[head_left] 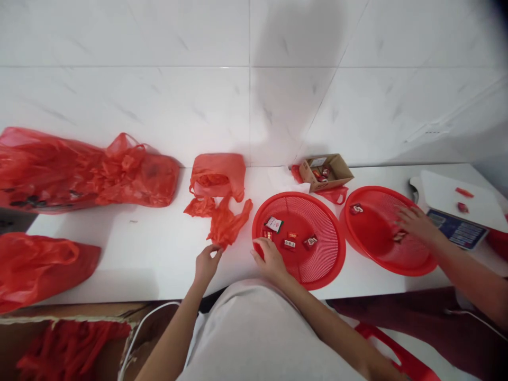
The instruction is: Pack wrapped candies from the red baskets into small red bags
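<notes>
My left hand (209, 260) pinches the lower end of a crumpled red plastic bag (227, 221) lying on the white table (159, 248). At the near left rim of a red mesh basket (321, 238), my right hand (270, 256) is held with its fingers apart, and nothing shows in it. Several small packets lie in this basket, among them a white and green one (273, 224) and a dark red one (310, 242). Behind the crumpled bag is a flat stack of red bags (222, 172).
Another person's hand (415, 222) reaches into a second red basket (369, 233) at the right. Beyond it stands a scale (458, 227). A small cardboard box (337, 169) sits by the wall. Filled red bags (138, 177) occupy the left side; a carton of red bags (67, 344) is below.
</notes>
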Tool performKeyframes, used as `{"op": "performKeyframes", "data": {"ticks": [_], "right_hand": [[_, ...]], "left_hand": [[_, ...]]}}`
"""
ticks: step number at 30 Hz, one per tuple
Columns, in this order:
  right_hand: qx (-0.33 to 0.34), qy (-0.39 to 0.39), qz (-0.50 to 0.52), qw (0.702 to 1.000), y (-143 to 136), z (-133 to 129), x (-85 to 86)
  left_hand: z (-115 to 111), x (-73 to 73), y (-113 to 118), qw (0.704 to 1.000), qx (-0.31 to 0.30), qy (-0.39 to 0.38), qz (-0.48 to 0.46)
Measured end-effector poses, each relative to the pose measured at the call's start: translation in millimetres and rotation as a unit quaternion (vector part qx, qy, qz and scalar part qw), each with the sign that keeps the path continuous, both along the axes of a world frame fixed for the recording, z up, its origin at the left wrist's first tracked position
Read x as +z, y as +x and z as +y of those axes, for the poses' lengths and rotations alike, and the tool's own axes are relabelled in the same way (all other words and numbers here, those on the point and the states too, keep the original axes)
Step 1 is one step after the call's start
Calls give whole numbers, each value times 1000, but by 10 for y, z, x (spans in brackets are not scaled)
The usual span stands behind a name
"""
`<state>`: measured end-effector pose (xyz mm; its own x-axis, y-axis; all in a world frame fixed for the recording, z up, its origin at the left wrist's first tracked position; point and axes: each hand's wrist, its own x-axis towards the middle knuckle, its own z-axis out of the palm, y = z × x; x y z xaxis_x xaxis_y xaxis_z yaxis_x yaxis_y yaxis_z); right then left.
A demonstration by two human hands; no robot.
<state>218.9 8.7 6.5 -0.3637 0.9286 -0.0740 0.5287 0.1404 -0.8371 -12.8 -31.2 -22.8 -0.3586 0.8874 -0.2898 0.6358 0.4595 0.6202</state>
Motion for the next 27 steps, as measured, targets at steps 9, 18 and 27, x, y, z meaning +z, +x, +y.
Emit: {"op": "performKeyframes", "data": {"ticks": [9, 18, 27], "right_hand": [[-24, -429, 230, 873, -351, 60, 84], [77, -305, 380, 870, -246, -24, 432], [110, -230, 290, 922, -137, -81, 468]], "left_hand": [[-457, 869, 221, 979, -50, 52, -188], [-813, 478, 221, 988, -80, -119, -51], [-510, 1061, 166, 978, 83, 66, -181]]}}
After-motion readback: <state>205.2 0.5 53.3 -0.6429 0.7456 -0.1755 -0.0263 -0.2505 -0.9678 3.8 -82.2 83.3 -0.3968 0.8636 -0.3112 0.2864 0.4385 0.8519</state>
